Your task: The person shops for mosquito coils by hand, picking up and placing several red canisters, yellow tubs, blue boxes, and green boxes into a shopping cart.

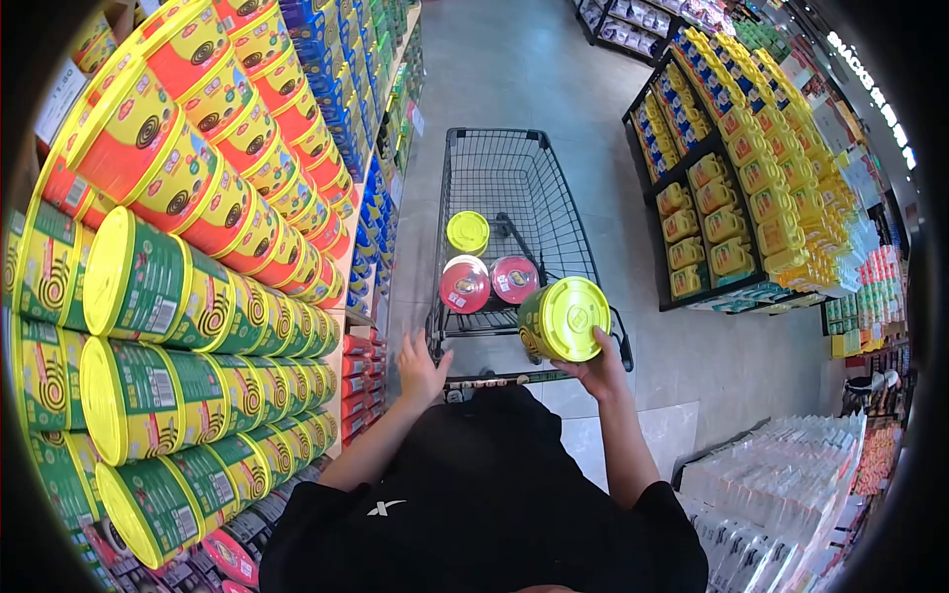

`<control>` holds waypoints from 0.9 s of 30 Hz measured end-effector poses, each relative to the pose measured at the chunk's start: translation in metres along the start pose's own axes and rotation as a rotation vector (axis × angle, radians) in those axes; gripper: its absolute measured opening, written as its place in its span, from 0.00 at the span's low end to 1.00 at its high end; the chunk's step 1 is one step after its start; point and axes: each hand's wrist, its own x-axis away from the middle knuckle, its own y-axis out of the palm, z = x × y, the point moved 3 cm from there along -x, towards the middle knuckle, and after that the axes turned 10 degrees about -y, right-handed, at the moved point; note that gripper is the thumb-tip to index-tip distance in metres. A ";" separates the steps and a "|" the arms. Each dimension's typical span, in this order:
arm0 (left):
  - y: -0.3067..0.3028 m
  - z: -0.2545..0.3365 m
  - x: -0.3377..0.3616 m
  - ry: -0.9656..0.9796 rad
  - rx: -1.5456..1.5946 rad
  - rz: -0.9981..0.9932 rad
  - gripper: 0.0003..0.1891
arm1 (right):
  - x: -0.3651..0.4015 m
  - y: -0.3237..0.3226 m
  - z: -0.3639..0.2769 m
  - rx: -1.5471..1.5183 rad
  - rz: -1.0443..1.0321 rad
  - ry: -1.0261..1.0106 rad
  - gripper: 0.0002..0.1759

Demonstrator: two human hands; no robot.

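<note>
My right hand (601,370) grips a green and yellow tub with a yellow lid (573,318), above the near right corner of the shopping cart (514,178). My left hand (422,373) has its fingers apart, holds nothing and is beside the near left corner of the cart. Inside the cart, toward its near left, are a yellow-lidded tub (468,232) and two containers with pinkish-red tops, one on the left (465,284) and one on the right (514,279), side by side.
Stacked green and yellow tubs (208,385) and red and yellow tubs (178,148) fill the left shelves. A black rack of yellow bottles (712,188) stands to the right. Clear plastic packages (781,474) are piled at the lower right.
</note>
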 end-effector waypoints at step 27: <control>0.016 0.014 -0.010 -0.500 -0.022 -0.011 0.33 | -0.458 -0.001 0.126 0.269 -0.015 0.191 0.31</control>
